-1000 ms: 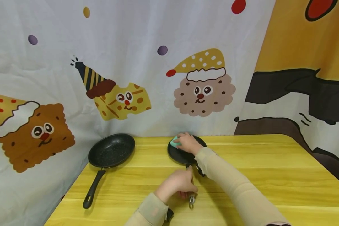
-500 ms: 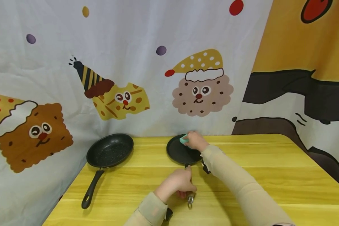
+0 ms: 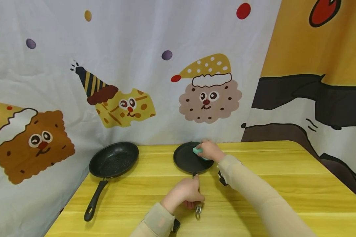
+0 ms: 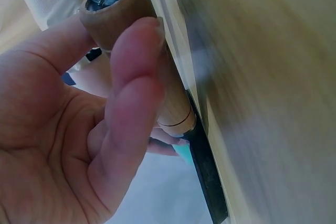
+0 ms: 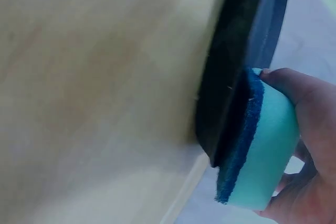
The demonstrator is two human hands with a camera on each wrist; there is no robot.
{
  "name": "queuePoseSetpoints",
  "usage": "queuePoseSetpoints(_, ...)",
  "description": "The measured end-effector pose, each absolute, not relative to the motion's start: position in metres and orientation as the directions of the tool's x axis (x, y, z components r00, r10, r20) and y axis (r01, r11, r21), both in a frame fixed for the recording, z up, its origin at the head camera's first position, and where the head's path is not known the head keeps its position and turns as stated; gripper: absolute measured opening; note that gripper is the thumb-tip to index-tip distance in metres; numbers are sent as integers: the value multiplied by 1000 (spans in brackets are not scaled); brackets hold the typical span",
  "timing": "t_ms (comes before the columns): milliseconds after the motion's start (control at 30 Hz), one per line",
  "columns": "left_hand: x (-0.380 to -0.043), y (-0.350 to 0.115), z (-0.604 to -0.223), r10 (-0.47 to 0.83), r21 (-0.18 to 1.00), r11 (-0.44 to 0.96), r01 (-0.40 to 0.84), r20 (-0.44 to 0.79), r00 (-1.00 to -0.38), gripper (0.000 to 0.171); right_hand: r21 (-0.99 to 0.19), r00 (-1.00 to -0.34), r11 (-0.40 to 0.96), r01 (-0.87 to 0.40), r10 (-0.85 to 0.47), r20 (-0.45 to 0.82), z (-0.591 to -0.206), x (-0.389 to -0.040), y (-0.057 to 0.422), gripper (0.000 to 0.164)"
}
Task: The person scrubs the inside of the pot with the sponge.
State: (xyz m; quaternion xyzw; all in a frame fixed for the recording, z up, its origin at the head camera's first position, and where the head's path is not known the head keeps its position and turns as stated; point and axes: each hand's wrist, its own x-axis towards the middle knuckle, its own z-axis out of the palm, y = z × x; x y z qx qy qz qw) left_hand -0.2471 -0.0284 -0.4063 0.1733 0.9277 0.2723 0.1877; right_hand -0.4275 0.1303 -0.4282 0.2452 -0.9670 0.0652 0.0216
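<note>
A small flat black pan [image 3: 185, 160] lies on the table near its back edge, its handle pointing toward me. My left hand [image 3: 184, 192] grips that wooden handle [image 4: 175, 100], fingers curled round it; a metal ring [image 3: 198, 210] sticks out at the end. In my right hand [image 3: 212, 151] a mint-green scouring sponge [image 5: 270, 148] is pinched between thumb and fingers. Its dark blue scrubbing side [image 5: 244, 145] faces the pan, at the right part of the cooking surface. The right wrist view shows the sponge overlapping the pan's rim.
A larger black frying pan [image 3: 114, 160] with a black handle [image 3: 95, 200] stands on the left of the wooden table [image 3: 270, 184]. Directly behind the table hangs a white cloth [image 3: 154, 29] printed with cartoon biscuits and cheese.
My right hand has carried the sponge across the small pan from its back left to its right side. The left hand keeps its grip on the handle.
</note>
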Motion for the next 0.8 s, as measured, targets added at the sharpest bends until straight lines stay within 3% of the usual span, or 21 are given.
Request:
queuePoseSetpoints(367, -246, -27, -409, 431, 551, 800, 239, -250, -867, 89, -159, -868, 857, -491, -496, 10, -416, -418, 140, 30)
queuePoseSetpoints(800, -246, -27, -406, 426, 538, 809, 239, -256, -868, 90, -104, -857, 851, -515, -509, 82, -428, -406, 149, 31)
